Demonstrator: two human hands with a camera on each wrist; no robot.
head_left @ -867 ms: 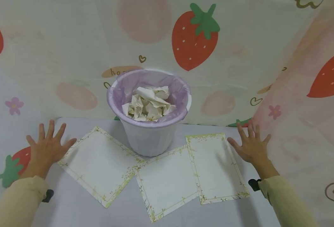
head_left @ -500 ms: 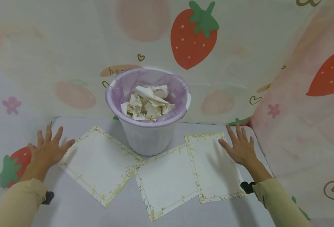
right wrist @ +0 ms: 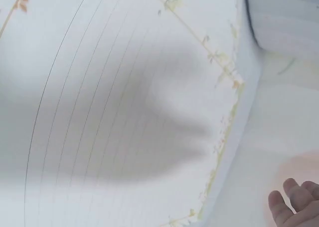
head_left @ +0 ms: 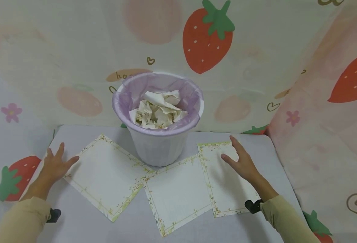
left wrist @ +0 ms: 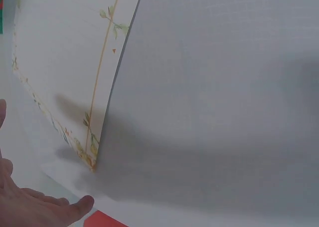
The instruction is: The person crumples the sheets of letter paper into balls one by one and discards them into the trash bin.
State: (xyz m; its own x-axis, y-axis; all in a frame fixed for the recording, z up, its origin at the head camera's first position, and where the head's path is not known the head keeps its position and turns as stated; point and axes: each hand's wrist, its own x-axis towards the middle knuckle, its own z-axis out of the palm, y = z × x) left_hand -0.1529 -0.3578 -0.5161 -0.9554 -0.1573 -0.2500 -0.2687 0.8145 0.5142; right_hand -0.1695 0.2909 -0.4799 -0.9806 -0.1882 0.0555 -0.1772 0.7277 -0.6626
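On the table [head_left: 87, 219], near its back edge, I see a bin [head_left: 157, 148] of crumpled paper [head_left: 160, 109], with a left sheet [head_left: 105, 179], middle sheet [head_left: 178, 195] and right sheet [head_left: 218, 189] before it. The hands are well apart, fingers loosely parted: left hand [head_left: 54, 167] beside the left sheet, right hand [head_left: 243, 165] over the right sheet.

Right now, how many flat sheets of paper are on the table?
3: the left sheet, front-left of the bucket; the middle sheet, in front; the right sheet, front-right, overlapping the middle one. More may hide underneath.
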